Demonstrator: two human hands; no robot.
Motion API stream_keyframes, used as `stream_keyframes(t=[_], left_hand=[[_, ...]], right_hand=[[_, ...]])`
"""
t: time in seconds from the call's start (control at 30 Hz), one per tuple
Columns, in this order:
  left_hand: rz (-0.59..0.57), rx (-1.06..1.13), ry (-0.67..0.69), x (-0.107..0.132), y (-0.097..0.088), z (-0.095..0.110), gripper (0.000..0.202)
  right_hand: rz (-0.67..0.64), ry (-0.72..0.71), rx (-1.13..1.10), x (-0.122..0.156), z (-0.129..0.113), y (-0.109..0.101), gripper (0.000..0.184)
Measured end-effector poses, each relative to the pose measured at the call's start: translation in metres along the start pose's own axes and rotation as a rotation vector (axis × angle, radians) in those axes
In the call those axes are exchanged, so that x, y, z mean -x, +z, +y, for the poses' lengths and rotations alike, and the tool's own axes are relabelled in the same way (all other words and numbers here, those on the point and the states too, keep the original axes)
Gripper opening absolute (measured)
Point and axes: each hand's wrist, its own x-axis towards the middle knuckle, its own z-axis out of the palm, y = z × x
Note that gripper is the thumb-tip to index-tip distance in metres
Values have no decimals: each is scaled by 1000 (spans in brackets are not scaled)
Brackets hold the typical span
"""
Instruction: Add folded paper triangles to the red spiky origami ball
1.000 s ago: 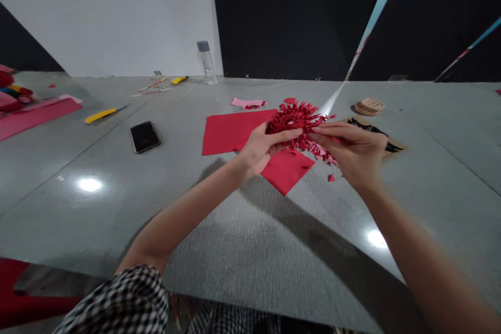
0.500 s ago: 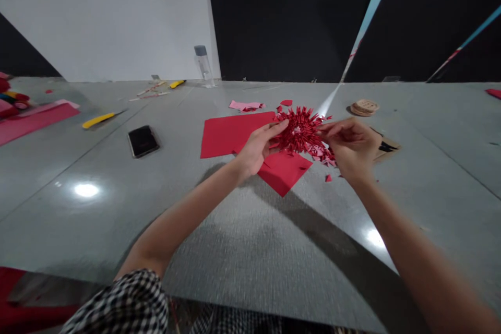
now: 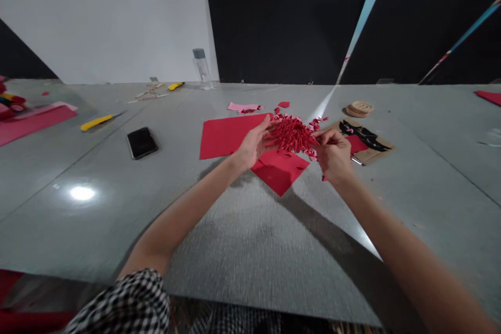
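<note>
Right fingertips (image 3: 319,137) pinch the edge of a spiky red paper rosette (image 3: 293,134) as slightly spread left fingers (image 3: 268,128) press its far side, held over two red sheets (image 3: 229,135) on a gray table (image 3: 78,240).

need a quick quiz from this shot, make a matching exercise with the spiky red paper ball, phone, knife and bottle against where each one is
Things:
1. spiky red paper ball
2. black smartphone
3. yellow-handled utility knife
4. clear bottle with a grey cap

Places:
a. standing upright at the far edge of the grey table
b. held between the left hand and right hand
c. lying just left of the red paper sheet
d. lying just right of the pink paper sheet

Pairs: 1-b, 2-c, 3-d, 4-a
</note>
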Motion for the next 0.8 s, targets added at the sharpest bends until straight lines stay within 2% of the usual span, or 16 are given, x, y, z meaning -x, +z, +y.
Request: stream_keyframes(t=[0.13, 0.27, 0.3, 0.47, 0.67, 0.8], left_hand=[[-7, -176, 208, -1, -6, 1, 54], [-187, -320, 381, 4, -9, 10, 64], [-226, -349, 380, 7, -8, 13, 67], [-274, -398, 391, 26, 1, 24, 66], [-275, -413, 439, 48, 15, 35, 62], [-235, -376, 458, 56, 23, 38, 65]], right_hand=[[-42, 32, -17, 3, 8, -1, 27], [-40, 64, -27, 8, 3, 3, 26], [-25, 75, -40, 9, 0, 5, 26], [51, 90, -112, 13, -20, 15, 25], [-30, -103, -80, 17, -31, 14, 24], [-102, -193, 67, 19, -34, 8, 22]])
